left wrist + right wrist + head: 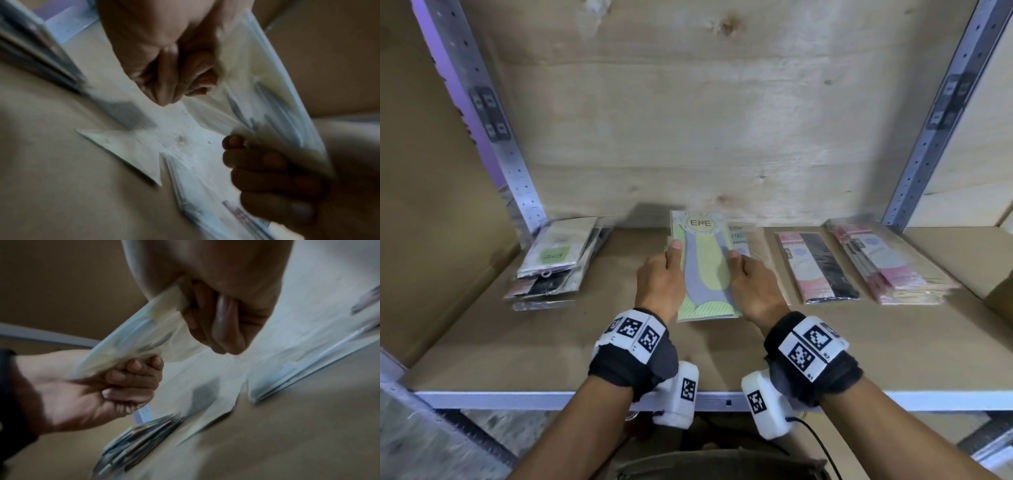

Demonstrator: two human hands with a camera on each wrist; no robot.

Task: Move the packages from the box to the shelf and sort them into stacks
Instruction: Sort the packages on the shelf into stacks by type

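A green-and-grey ENE sock package [705,270] is held over the middle of the shelf board [544,356]. My left hand [671,260] grips its left edge and my right hand [738,263] grips its right edge, thumbs on top. In the left wrist view my left hand [174,76] curls on the package [261,78], and my right hand [267,170] holds the other side. The right wrist view shows my right hand [216,321] and left hand [119,386] pinching the package [135,340] above the board. Another ENE package [750,245] lies partly hidden behind it.
An untidy stack of mixed packages [558,263] lies at the left. A pink-and-black package [816,270] and a pink stack [890,270] lie at the right. Metal uprights [482,113] [941,113] flank the shelf, and a plywood wall [705,120] closes the back.
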